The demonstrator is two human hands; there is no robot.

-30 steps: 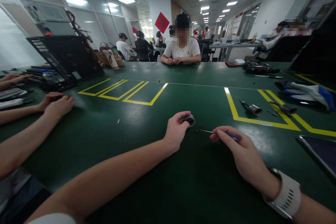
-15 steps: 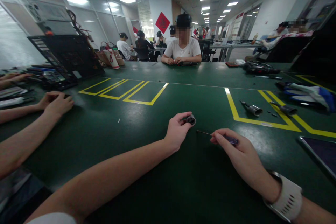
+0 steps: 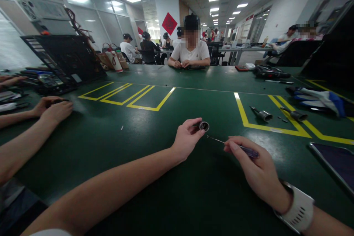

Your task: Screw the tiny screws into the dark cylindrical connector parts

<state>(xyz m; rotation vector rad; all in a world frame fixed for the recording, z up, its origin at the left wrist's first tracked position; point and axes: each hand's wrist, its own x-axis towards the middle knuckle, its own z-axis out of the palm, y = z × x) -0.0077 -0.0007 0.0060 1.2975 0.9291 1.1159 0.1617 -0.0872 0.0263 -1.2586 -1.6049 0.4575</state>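
My left hand (image 3: 184, 137) is closed around a dark metal cylinder (image 3: 204, 126), pinched between thumb and fingers. The cylinder's round open end faces me, and small parts inside it are too dark to make out. To the right, my right hand (image 3: 253, 158) grips a hook pick by its purplish handle (image 3: 251, 152). The pick's thin shaft points left, and its bent tip sits a little below the cylinder, apart from it. Two similar metal pieces with stems, the nearer one (image 3: 264, 115) and another (image 3: 297, 114), lie on the table at the right.
Yellow tape (image 3: 276, 131) marks the green table (image 3: 155, 199). Small dark bits lie between the metal pieces. A tablet-like device (image 3: 333, 164) rests at the right edge, with blue-and-white gloves (image 3: 320, 101) behind it. A co-worker's hands (image 3: 54, 110) are at the left; another person sits opposite.
The cylinder's open end has turned more toward me. My right hand and the pick have shifted slightly right, and the handle lies lower. The whole view has swung a little.
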